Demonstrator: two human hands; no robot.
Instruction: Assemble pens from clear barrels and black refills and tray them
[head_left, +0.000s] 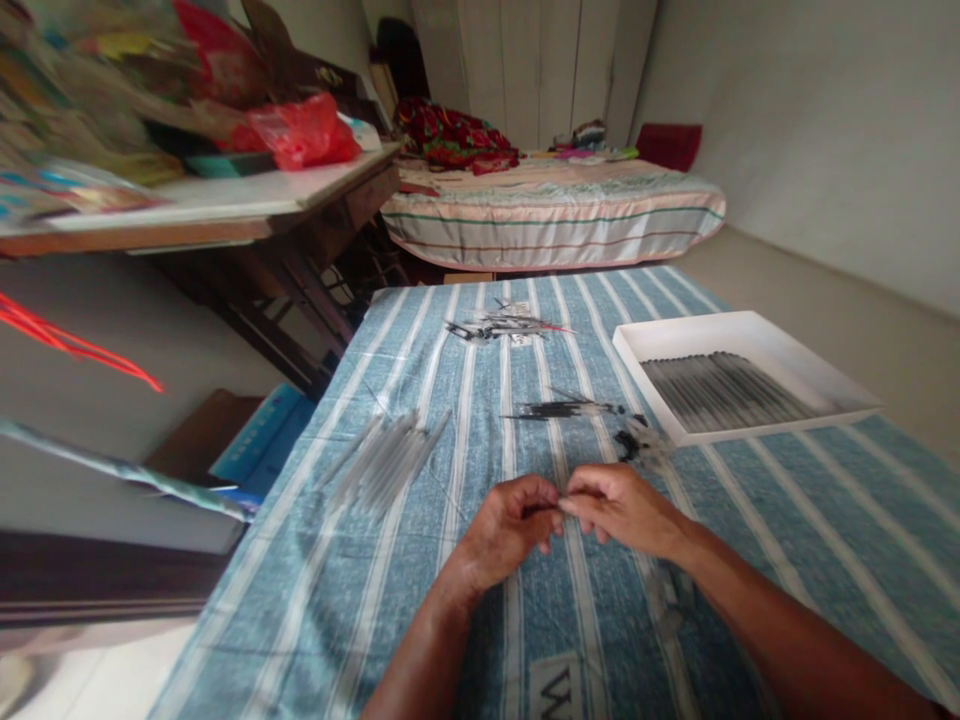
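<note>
The left hand (517,525) and right hand (626,508) meet low over a counter (810,500) covered in blue cloth with white stripes. Fingers of both are curled in, thumbs and fingertips drawn together and almost touching; anything pinched there is too small and hidden to tell.

Left of the hands and a little beyond lies a bundle of slim, translucent grey tubes (394,460), roughly parallel, long axes slanting away and rightward. Straight beyond the hands, thin black rods (566,409) lie mostly crosswise, left to right, near a heap of small black pieces (630,443) just past the right hand. Farther out, a loose pile of dark thin sticks (510,325), one reddish at its right end, also runs crosswise.

Beyond and right, a shallow white open box (705,330) holds a row of dark grey tubes (731,390), pointing away and leftward, black ends farthest.

Nearer than the hands, a pale printed patch (555,690) on the cloth shows a large dark "W".
</note>
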